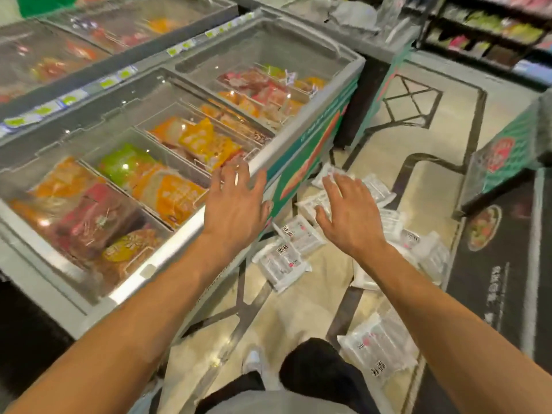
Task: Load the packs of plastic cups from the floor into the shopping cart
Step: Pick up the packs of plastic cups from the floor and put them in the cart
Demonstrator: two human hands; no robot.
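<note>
Clear-plastic cup packs (300,234): scattered on floor (298,309), centre frame, lying diagonal, nearest my right hand (352,219); left hand (236,204) alongside; all fingers (336,186) spread, empty.

A glass-topped chest freezer (185,231) was seen at left, filled with orange bags (197,138), a green bag (125,165) and red packs (89,222). Price labels (68,100) were fixed along its far edge. Stocked shelves (493,28) were seen far right. A dark floor graphic (493,264) was laid near right.
</note>
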